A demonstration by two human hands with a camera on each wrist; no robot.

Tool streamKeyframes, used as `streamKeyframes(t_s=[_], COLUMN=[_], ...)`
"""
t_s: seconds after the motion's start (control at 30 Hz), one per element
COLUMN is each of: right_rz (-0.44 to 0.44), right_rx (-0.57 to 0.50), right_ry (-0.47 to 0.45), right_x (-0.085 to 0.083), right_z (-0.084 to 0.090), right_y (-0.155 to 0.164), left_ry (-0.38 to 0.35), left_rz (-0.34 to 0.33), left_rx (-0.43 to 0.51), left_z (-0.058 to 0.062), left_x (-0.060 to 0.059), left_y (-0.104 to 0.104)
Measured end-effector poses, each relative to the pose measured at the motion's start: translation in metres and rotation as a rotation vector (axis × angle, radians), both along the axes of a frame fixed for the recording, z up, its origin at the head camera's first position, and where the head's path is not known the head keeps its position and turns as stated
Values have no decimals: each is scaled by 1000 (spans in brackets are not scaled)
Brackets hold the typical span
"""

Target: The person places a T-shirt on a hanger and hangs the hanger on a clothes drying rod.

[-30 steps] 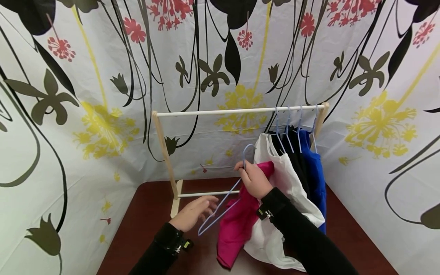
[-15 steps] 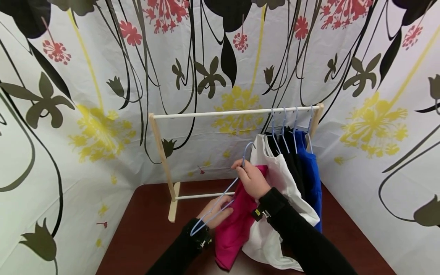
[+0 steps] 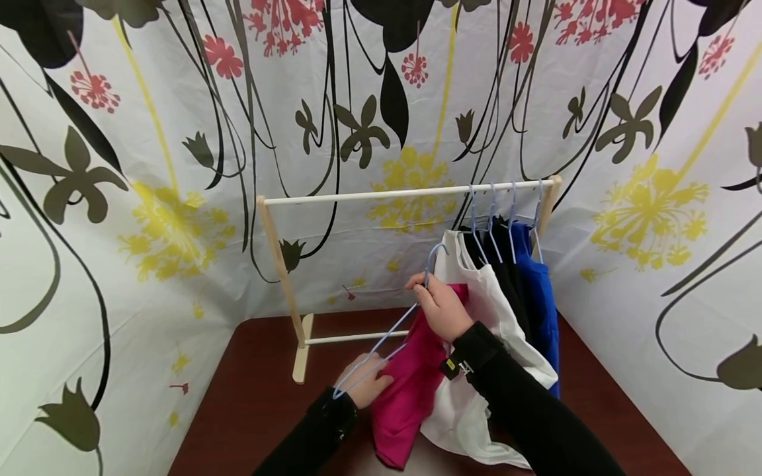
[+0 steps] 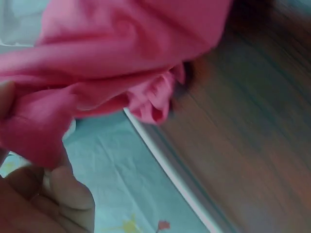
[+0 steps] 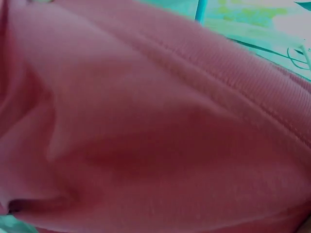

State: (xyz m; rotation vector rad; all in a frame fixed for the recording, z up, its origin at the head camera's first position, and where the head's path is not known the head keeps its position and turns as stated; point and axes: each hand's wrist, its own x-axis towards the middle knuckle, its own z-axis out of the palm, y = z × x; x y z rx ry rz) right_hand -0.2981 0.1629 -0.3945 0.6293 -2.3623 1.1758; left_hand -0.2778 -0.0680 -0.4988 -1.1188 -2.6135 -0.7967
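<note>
Right hand (image 3: 442, 307) raised, fingers pinched shut near its top, black-sleeved forearm running in from lower right. Left hand (image 3: 364, 385) lower, fingers curled into a grip, black sleeve entering from bottom centre. Hands near each other, apart.

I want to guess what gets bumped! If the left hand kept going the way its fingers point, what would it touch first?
Nothing new: the left hand already pinches the pink shirt. Beyond it, probably the white garment, though depth is unclear.
</note>
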Motion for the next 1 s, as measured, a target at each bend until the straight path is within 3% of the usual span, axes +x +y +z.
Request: streamKeyframes(t_s=[0.13,0.27,0.43,0.63,0.73,0.83,1.0], right_rz=[-9,-38,-90,-134,-141,-137,-139], right_rx=[11,19,31,32,29,16,9], right_ry=[19,34,51,50,48,44,34], right_x=[-3,-8,-13,-15,-15,-15,-14], right_z=[-1,-4,-6,-5,-3,-1,0], right_y=[0,2,7,8,7,6,3], left_ry=[-66,-181,-225,-234,-206,-134,107], left_rz=[30,73,98,212,266,306,308], left_rx=[40,60,58,111,141,160,63], left_z=[-3,6,21,41,46,48,51], left_x=[-2,-1,1,10,13,16,19], left_y=[-23,-45,-67,-82,-86,-87,-84])
